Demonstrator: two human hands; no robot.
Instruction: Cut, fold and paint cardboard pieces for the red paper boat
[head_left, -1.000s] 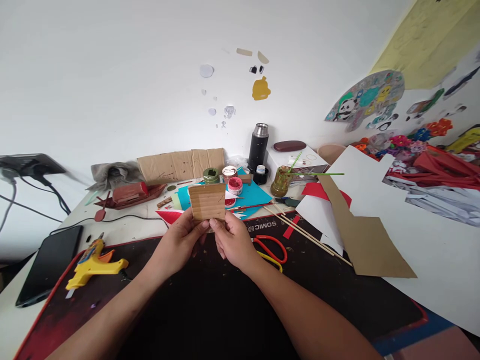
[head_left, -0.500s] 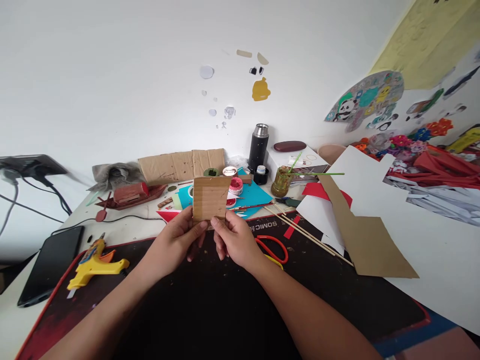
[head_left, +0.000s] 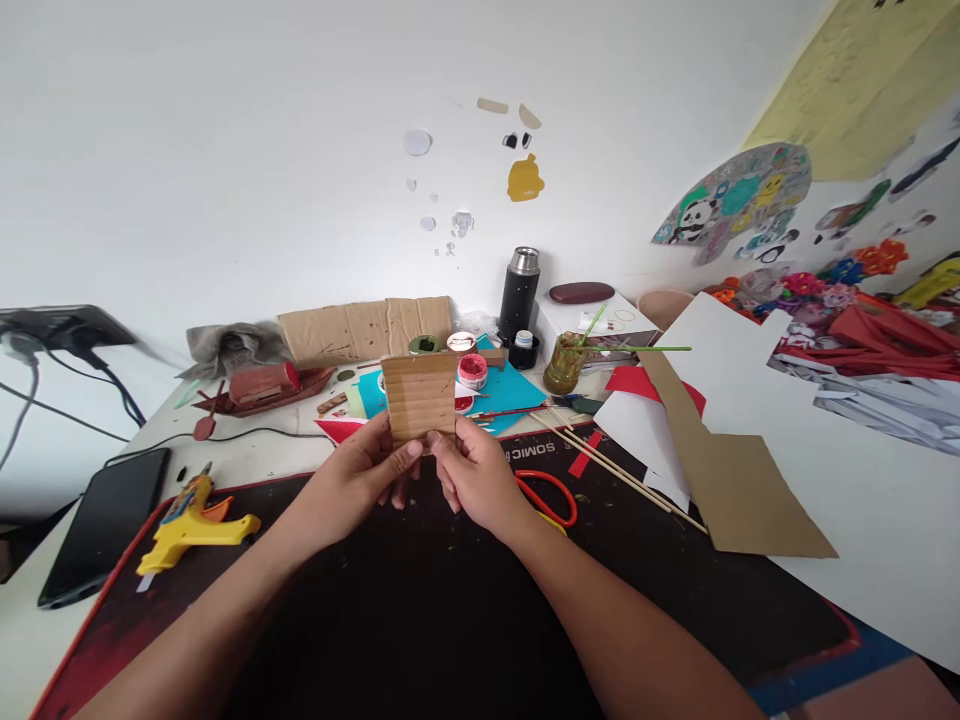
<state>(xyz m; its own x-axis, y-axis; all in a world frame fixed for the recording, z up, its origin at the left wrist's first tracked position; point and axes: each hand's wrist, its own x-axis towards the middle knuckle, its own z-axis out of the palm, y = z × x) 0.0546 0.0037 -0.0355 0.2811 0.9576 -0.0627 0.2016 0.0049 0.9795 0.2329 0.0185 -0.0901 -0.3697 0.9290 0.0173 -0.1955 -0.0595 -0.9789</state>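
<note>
Between my two hands stands a small, roughly square piece of brown corrugated cardboard [head_left: 421,398], held up above the dark desk mat. My left hand [head_left: 367,467] grips its lower left corner, thumb on the near face. At the lower right corner, my right hand [head_left: 474,468] pinches the same piece, its thumb also in front. Fingers behind the cardboard are partly hidden. Just right of my right hand, scissors with red and yellow handles [head_left: 551,497] lie on the mat, partly covered by the hand. Behind the cardboard sits an open jar of red paint [head_left: 472,371].
A yellow glue gun [head_left: 196,527] and a black phone [head_left: 105,525] lie at left. Behind them rests a red model boat [head_left: 262,388]. A black thermos [head_left: 520,297] and a murky jar [head_left: 562,365] stand behind; wooden sticks [head_left: 619,470] and an L-shaped cardboard offcut [head_left: 750,495] lie right.
The cardboard piece has turned and tilted slightly in my hands, its face now catching more light. Both hands keep their hold. The whole view has shifted a little.
</note>
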